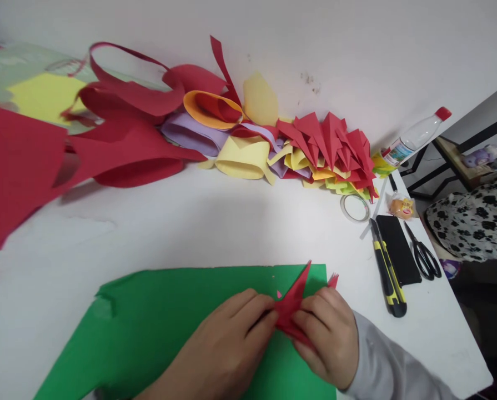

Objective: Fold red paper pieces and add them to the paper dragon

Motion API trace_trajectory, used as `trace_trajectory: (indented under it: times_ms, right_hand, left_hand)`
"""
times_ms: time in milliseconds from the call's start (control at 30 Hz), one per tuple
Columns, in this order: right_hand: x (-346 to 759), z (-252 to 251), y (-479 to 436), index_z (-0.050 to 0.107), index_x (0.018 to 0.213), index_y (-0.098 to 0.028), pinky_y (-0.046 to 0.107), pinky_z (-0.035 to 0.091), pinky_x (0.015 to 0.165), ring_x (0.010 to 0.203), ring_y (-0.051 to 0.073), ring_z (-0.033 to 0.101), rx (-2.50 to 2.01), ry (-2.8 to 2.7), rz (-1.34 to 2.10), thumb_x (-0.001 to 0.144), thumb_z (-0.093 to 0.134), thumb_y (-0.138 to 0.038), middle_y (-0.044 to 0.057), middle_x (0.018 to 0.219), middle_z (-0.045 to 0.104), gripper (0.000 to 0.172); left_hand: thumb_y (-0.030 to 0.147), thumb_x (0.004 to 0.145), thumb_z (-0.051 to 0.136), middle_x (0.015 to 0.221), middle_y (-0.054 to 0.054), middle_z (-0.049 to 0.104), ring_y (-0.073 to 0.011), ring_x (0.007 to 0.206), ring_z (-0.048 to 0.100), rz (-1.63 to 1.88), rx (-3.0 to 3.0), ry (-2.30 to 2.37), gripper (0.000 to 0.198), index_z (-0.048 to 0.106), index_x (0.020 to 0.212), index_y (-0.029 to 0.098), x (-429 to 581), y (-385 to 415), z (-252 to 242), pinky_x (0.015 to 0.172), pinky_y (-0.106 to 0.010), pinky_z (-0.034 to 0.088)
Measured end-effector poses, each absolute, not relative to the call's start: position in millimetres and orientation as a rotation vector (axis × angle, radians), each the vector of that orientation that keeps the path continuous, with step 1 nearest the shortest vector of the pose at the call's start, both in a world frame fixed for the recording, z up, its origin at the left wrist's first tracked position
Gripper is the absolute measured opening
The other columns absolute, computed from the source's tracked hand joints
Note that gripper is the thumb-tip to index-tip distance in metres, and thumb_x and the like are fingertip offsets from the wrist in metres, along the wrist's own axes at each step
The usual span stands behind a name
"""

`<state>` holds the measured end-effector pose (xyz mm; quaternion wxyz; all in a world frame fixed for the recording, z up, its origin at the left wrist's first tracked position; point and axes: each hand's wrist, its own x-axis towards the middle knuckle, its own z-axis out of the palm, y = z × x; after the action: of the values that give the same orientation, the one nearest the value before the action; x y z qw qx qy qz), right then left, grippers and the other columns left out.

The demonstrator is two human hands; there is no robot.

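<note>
A small red folded paper piece point(290, 306) with a long pointed tip is held between both hands, above a green sheet point(160, 311). On its left side, my left hand point(231, 333) pinches it between thumb and fingers. My right hand point(329, 333), in a grey sleeve, grips its right part with curled fingers. Another red tip with a fringed end point(334, 280) sticks up behind the right hand; whether it belongs to the same piece I cannot tell. Beside the fold lies a tiny pink scrap point(279, 294) on the green sheet.
Red, purple and yellow paper shapes point(135, 147) line the wall. Folded red spiky pieces point(331, 141) sit near a bottle point(415, 136). At right lie a tape roll point(355, 195), utility knife point(387, 272), black phone-like slab point(398, 250), scissors point(423, 254) and wrapped snack point(401, 206).
</note>
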<state>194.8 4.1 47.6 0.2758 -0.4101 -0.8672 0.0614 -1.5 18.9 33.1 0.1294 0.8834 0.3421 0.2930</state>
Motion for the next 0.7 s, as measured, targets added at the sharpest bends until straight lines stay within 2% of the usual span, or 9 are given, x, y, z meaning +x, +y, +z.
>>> trace_trajectory:
  times_ms: [100, 200, 300, 367, 433, 533, 700]
  right_hand:
    - [198, 52, 9, 0.065, 0.091, -0.016, 0.033, 0.046, 0.063, 0.071, 0.018, 0.055, -1.131, -2.268, 0.361, 0.093, 0.051, -0.021, 0.007, 0.079, 0.064, 0.014]
    - [200, 54, 14, 0.066, 0.088, -0.016, 0.033, 0.047, 0.064, 0.071, 0.018, 0.056, -1.132, -2.228, 0.509, 0.092, 0.055, -0.028, 0.006, 0.079, 0.064, 0.016]
    - [201, 53, 14, 0.065, 0.094, -0.016, 0.034, 0.046, 0.064, 0.073, 0.019, 0.055, -1.109, -2.238, 0.515, 0.089, 0.06, -0.038, 0.007, 0.081, 0.064, 0.024]
    - [201, 50, 12, 0.065, 0.092, -0.016, 0.034, 0.045, 0.065, 0.074, 0.019, 0.054, -1.141, -2.239, 0.45, 0.093, 0.055, -0.033, 0.007, 0.081, 0.063, 0.019]
    - [198, 48, 10, 0.064, 0.084, -0.017, 0.034, 0.043, 0.067, 0.073, 0.019, 0.052, -1.214, -2.215, 0.407, 0.096, 0.048, -0.025, 0.005, 0.077, 0.061, 0.022]
    - [194, 45, 10, 0.062, 0.077, -0.018, 0.036, 0.041, 0.07, 0.073, 0.019, 0.05, -1.358, -2.161, 0.375, 0.097, 0.046, -0.027, 0.004, 0.075, 0.057, 0.027]
    - [189, 42, 10, 0.06, 0.076, -0.018, 0.036, 0.036, 0.071, 0.078, 0.02, 0.047, -1.518, -2.138, 0.33, 0.094, 0.047, -0.027, 0.004, 0.081, 0.054, 0.024]
  left_hand:
    - [0.015, 0.091, 0.045, 0.082, -0.007, 0.068, -0.0189, 0.07, 0.057, 0.876, 2.562, 0.993, 0.022, 0.067, 0.086, 0.015, 2, 21, 34, 0.063, -0.033, 0.052]
    - [0.012, 0.089, 0.048, 0.079, -0.006, 0.068, -0.0182, 0.065, 0.055, 0.851, 2.569, 0.984, 0.02, 0.065, 0.078, 0.016, 6, 25, 32, 0.058, -0.031, 0.05]
    - [0.011, 0.088, 0.05, 0.076, -0.004, 0.066, -0.0177, 0.064, 0.054, 0.817, 2.499, 1.007, 0.021, 0.065, 0.075, 0.018, 7, 26, 31, 0.056, -0.029, 0.048]
    - [0.012, 0.088, 0.05, 0.075, -0.003, 0.065, -0.0178, 0.065, 0.054, 0.799, 2.436, 1.038, 0.022, 0.066, 0.074, 0.018, 7, 26, 32, 0.057, -0.029, 0.048]
    - [0.014, 0.089, 0.049, 0.077, -0.003, 0.066, -0.0181, 0.068, 0.056, 0.785, 2.363, 1.073, 0.024, 0.066, 0.073, 0.019, 7, 26, 34, 0.06, -0.03, 0.049]
    - [0.017, 0.09, 0.048, 0.08, -0.003, 0.066, -0.0184, 0.073, 0.059, 0.768, 2.264, 1.097, 0.026, 0.068, 0.075, 0.019, 7, 26, 37, 0.064, -0.03, 0.05]
    - [0.02, 0.091, 0.043, 0.076, -0.003, 0.062, -0.0183, 0.072, 0.059, 0.773, 2.177, 1.18, 0.03, 0.066, 0.072, 0.018, 2, 30, 37, 0.064, -0.03, 0.051]
